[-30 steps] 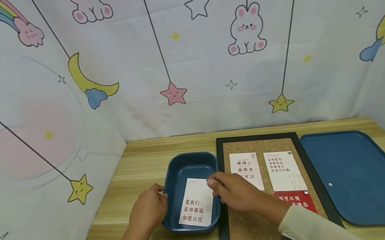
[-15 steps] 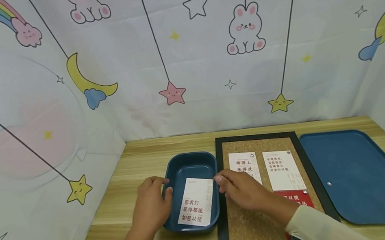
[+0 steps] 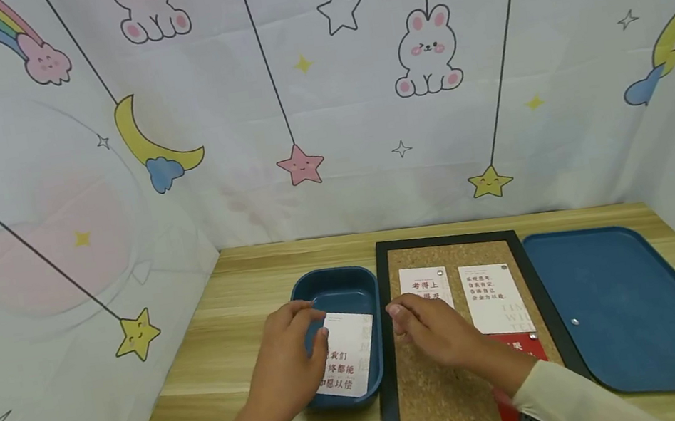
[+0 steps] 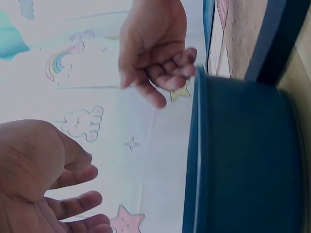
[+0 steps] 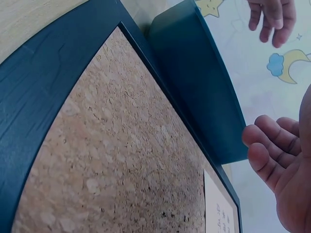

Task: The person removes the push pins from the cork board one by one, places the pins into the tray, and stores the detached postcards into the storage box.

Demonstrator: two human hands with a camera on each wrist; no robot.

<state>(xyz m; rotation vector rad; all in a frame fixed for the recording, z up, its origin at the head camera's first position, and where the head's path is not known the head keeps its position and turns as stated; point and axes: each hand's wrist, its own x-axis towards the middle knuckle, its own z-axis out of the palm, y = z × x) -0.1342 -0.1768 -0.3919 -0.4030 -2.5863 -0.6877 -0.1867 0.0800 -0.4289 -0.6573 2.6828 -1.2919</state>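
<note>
On the pale wood-grain table [image 3: 248, 266], a white paper card [image 3: 355, 337] appears released in the blue oblong tub [image 3: 338, 289]: right hand [image 3: 437, 333] withdrawn, left hand [image 3: 289, 362] advanced, fingers of both apart.

Wood-grain table [image 3: 252, 291] — deep blue bin [image 3: 335, 286], framed corkboard [image 3: 442, 404], blue tray [image 3: 643, 311].

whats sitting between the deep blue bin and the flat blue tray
In the head view, the black-framed corkboard lies between the bin and the tray. White and red cards are on it, and the right hand shows over its left part.
</note>
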